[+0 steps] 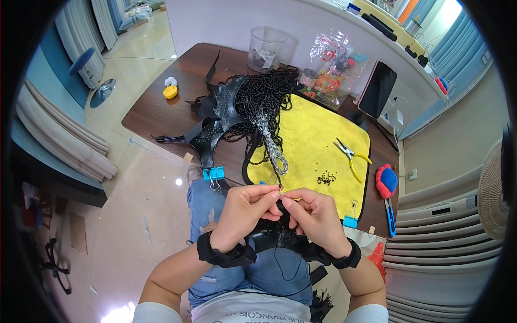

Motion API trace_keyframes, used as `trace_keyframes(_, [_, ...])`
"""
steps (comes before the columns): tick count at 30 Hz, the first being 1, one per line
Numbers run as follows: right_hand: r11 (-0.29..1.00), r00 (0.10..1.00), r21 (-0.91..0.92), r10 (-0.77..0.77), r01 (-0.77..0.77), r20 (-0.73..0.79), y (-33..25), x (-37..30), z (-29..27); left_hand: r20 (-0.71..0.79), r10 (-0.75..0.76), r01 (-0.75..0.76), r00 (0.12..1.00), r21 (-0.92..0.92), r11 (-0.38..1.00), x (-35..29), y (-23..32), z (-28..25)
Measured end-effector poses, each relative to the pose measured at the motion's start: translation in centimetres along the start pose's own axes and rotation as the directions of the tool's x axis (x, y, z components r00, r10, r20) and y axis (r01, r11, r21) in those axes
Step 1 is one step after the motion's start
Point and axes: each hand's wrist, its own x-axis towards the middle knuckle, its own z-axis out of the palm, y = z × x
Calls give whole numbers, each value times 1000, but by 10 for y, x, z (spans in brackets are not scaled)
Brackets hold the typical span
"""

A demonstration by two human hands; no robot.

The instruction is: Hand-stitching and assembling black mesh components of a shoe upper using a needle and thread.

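Observation:
Close together over the near edge of a yellow cloth [328,140], my two hands meet at their fingertips. My left hand [250,207] pinches the end of a thin black braid [279,177]. Thumb and finger of my right hand [315,215] are pressed together at the same spot, beside a tiny yellow bit too small to name. The braid runs up to a bundle of black braids [272,94] with a grey-white looped braid [266,137]. Left of the bundle lies a black perforated leather-like piece [207,129]. Another glossy black piece [274,239] rests on my lap under my hands, with a thin black cord hanging.
Yellow-handled pliers [353,159] and several small black beads [326,177] lie on the cloth. Blue binder clips [214,173] grip the table edge. A clear container [266,51], plastic bags [331,70], a phone on a stand [377,89] and a red-blue pincushion [386,180] stand around.

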Motion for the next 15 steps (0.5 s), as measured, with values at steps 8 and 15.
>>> trace_keyframes(8, [1000, 999, 14, -17, 18, -29, 5, -1, 0, 12, -7, 7, 1000, -2, 1000, 0, -2, 1])
trace_keyframes(15, [1000, 999, -4, -8, 8, -34, 4, -2, -1, 7, -12, 12, 1000, -7, 1000, 0, -2, 2])
